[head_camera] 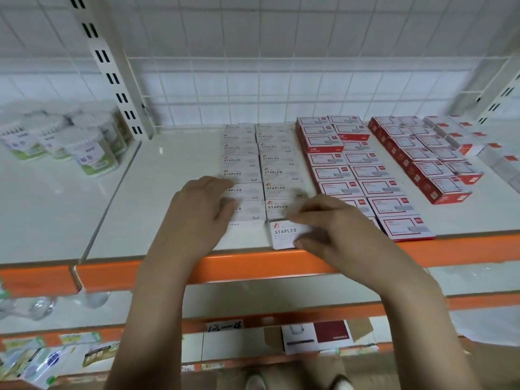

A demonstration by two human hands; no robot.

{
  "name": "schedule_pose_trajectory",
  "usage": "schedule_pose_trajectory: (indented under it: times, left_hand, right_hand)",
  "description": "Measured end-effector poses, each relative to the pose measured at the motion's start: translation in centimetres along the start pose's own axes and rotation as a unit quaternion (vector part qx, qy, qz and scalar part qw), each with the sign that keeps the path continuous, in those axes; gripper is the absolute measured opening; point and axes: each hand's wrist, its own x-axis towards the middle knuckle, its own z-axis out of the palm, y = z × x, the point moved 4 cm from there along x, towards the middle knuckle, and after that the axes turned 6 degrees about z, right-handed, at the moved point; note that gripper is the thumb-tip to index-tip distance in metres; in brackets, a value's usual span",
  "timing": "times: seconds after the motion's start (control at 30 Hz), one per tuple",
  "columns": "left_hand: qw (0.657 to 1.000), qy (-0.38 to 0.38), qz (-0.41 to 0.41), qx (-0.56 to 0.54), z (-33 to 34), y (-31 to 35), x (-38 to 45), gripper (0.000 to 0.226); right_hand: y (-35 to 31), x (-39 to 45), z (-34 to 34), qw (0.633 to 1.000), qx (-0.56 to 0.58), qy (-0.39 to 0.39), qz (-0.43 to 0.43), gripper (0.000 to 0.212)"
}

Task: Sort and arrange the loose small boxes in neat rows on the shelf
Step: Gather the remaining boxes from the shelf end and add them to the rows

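Two rows of white boxes marked STAPLES (278, 171) run front to back on the white shelf (174, 178). At the front of the right row lies one more staples box (284, 235), close to the shelf's orange edge, and my right hand (332, 229) pinches its right end between thumb and fingers. My left hand (201, 209) lies flat with fingers spread against the left side of the left row's front boxes, partly hiding them. To the right stand rows of red-and-white boxes (363, 175) and a further red-and-white group (425, 159).
Clear tubs of cotton swabs (70, 139) stand on the neighbouring shelf at the left, past a slotted upright (115, 80). The orange front rail (253, 266) borders the shelf. Lower shelves hold glass items, packets and an open carton (318, 336).
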Motion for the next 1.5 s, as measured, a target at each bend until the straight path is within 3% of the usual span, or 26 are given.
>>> schedule_pose_trajectory:
  times: [0.13, 0.5, 0.77, 1.1, 1.5]
  left_hand:
    - [1.000, -0.005, 0.015, -0.007, 0.5, 0.9, 0.4, 0.043]
    - [1.000, -0.026, 0.005, 0.009, 0.5, 1.9, 1.0, 0.053]
    - [0.998, -0.024, 0.050, 0.007, 1.9, 5.7, 3.7, 0.035]
    - [0.989, -0.061, 0.135, 0.000, 10.2, 21.4, 7.9, 0.039]
    - [0.962, -0.124, 0.241, -0.034, 23.4, 44.6, 9.3, 0.036]
  right_hand:
    - [0.1, -0.2, 0.2, 1.000, -0.009, -0.003, -0.004, 0.031]
    - [0.3, 0.5, 0.3, 1.000, 0.008, -0.006, 0.007, 0.033]
    - [3.5, -1.0, -4.4, 0.995, -0.034, 0.085, 0.043, 0.033]
    - [17.6, -9.2, -13.8, 0.969, -0.081, 0.171, 0.157, 0.028]
    - [35.2, -24.3, -24.3, 0.940, -0.089, 0.194, 0.265, 0.029]
